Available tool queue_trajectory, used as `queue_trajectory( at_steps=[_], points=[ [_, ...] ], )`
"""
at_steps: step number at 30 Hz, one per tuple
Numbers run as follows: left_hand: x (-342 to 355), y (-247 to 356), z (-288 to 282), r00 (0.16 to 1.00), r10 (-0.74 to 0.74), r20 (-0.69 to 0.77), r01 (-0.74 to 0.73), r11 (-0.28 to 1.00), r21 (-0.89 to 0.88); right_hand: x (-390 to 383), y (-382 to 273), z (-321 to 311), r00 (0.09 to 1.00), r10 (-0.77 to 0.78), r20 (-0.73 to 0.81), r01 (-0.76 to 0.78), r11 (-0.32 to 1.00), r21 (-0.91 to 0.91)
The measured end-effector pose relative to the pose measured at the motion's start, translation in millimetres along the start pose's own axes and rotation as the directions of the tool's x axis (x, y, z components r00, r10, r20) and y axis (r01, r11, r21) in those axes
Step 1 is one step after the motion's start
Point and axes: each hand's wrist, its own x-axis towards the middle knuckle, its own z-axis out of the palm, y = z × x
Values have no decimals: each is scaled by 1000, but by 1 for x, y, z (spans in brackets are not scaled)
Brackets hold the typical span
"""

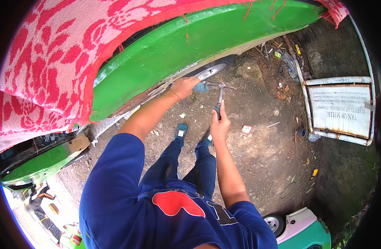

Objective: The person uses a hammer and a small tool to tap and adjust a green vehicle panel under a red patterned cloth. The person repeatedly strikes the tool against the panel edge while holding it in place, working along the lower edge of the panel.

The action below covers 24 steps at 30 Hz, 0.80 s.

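Note:
My right hand (220, 124) is wrapped round the dark grip of a hammer (220, 96), whose metal head with a thin pointed end stands uppermost. Beside the head, my left hand (183, 88) is closed at the lower edge of a green car body (173, 62), close to a wheel (212, 71). A blue-grey piece (201, 87) shows by its fingers, partly covered; its kind cannot be made out. Between the hammer head and that piece there is little or no gap; contact cannot be told.
A red and pink flowered blanket (53, 62) covers the car's top. At the right, a rusty white-framed sign (340, 108) leans near litter on the dirt ground (257, 166). A green car panel (41, 164) lies left; a teal and white vehicle (304, 230) stands lower right.

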Motion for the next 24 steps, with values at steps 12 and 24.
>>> queue_trajectory(
  at_steps=[12, 24],
  points=[
    [8, 2, -2, 994, -110, 0, 110, 992, 56, 11, -1, -13, 962, 251, -112, -222, 949, 223],
    [-41, -11, -16, 996, -84, -13, 84, 996, -10, 15, -19, -12, 935, 353, -28, -317, 870, 378]
  ],
)
